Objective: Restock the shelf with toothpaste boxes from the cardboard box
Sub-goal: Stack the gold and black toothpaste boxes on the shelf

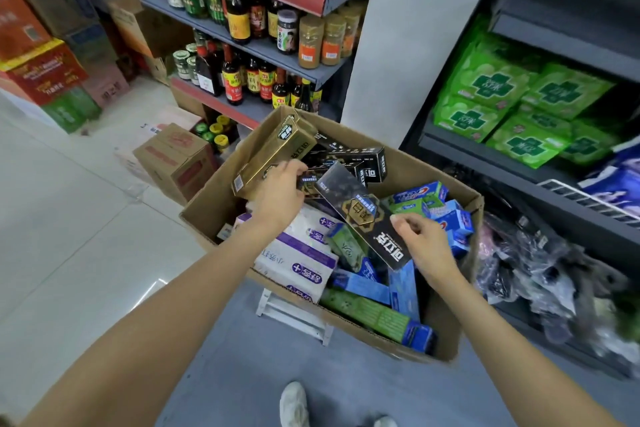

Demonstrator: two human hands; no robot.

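The black toothpaste box (363, 215) lay tilted above the jumble in the cardboard box (464, 274), pinched at its near end by the right hand (420, 241), fingers curled on its edge, probably to lift it clear. The left hand (278, 192) gripped gold toothpaste boxes (273, 154), fingers wrapped round their lower end, seemingly gathering several at once. Purple, blue and green cartons filled the rest. The dark shelf (485, 163) stood just beside, right, holding green packets (512, 104).
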